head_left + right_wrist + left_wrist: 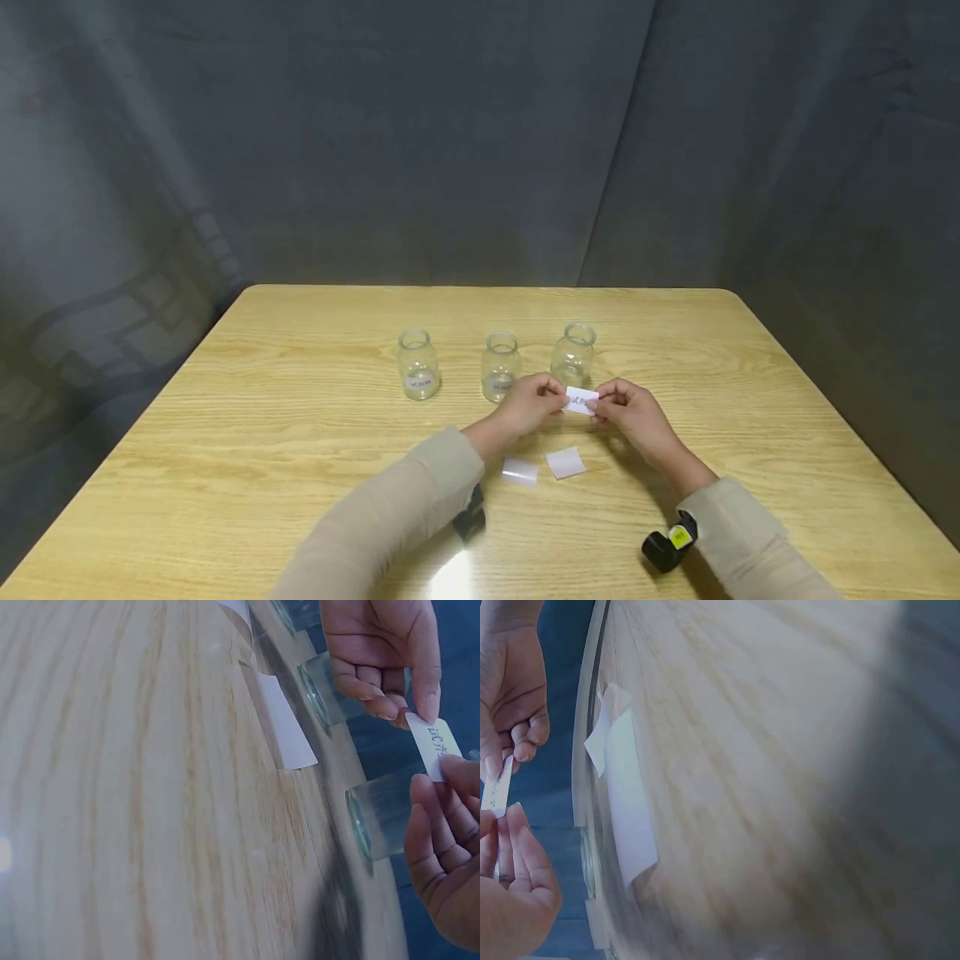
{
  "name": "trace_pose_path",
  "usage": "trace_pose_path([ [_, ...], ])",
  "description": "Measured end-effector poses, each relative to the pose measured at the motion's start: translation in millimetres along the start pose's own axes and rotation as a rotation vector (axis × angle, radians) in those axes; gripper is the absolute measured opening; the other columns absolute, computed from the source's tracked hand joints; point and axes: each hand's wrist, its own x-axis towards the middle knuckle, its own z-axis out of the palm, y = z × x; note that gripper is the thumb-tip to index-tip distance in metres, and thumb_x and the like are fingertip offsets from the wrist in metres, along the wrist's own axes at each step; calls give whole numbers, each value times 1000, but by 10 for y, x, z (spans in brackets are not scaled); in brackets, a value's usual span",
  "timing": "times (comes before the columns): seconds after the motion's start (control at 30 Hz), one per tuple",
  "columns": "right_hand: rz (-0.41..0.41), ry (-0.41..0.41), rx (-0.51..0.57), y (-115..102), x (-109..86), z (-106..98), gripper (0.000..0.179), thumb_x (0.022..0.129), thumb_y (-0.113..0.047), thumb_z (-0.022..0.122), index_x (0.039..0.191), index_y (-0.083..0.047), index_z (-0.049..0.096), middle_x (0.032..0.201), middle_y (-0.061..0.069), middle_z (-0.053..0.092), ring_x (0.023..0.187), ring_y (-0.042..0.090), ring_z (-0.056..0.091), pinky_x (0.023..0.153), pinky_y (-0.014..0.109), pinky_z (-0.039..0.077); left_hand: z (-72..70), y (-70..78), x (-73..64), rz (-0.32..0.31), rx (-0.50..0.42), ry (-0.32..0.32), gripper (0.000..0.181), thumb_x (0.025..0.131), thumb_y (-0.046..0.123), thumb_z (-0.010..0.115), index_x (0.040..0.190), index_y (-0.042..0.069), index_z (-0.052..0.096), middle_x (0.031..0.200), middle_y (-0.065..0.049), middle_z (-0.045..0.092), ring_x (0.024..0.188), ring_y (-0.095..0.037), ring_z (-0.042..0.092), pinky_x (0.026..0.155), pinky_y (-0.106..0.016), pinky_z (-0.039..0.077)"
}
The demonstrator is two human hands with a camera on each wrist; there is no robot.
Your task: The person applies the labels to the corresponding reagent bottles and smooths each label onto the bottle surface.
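A small white label (578, 395) with handwritten dark characters is held up between both hands. My left hand (525, 407) pinches its left end between thumb and fingers. At the other end, the thumb and fingers of my right hand (638, 419) pinch it too. In the right wrist view the writing on the label (426, 736) faces the camera. Just behind the hands stands an open glass jar (573, 354), its lower front partly hidden. A middle jar (501, 363) and a left jar (417, 360) each carry a white written label low on the front.
Two pieces of paper lie on the wooden table (300, 433) in front of the hands: a glossy one (520, 472) and a matte, slightly curled one (566, 462). Black wrist-worn devices (663, 550) hang below both sleeves. Dark curtains (420, 150) stand behind the table.
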Motion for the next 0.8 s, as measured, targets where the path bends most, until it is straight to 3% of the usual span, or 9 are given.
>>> trace_pose_path([
  [0.1,-19,18,-20,-36,13,9,57,64,-44,69,89,3,50,72,6,56,63,13,56,57,23,49,30,5,24,8,18,32,5,79,2,58,83,-1,56,72,-3,54,70,-23,59,61,-25,50],
  [0.2,-19,38,-66,-180,-18,55,32,75,-20,65,89,4,49,71,4,56,63,14,56,58,23,49,58,9,50,-1,62,63,4,78,1,59,81,-1,56,70,-3,55,68,-22,59,58,-23,49],
  [0.3,-15,67,-110,-321,-37,111,17,79,-3,58,88,7,48,70,4,55,64,16,56,59,25,50,78,21,84,-30,127,97,4,78,4,60,79,2,57,67,-1,56,63,-16,58,53,-20,47],
  [0.5,2,127,-203,-383,41,175,15,81,-1,56,86,11,48,68,7,52,62,14,53,53,20,46,102,36,159,-55,187,187,7,76,4,62,80,0,58,68,-2,57,56,-10,52,47,-18,44],
  [0.67,-30,142,-241,-363,87,186,13,80,1,57,83,10,48,66,6,49,57,8,45,47,16,38,91,27,175,-24,164,177,10,77,1,60,86,0,56,71,-5,60,58,-11,56,47,-18,45],
  [0.8,-44,169,-264,-337,110,195,13,80,0,57,83,9,49,66,5,49,56,10,45,46,17,39,90,41,180,15,241,189,4,78,4,60,78,2,56,67,-1,57,57,-8,52,46,-16,41],
])
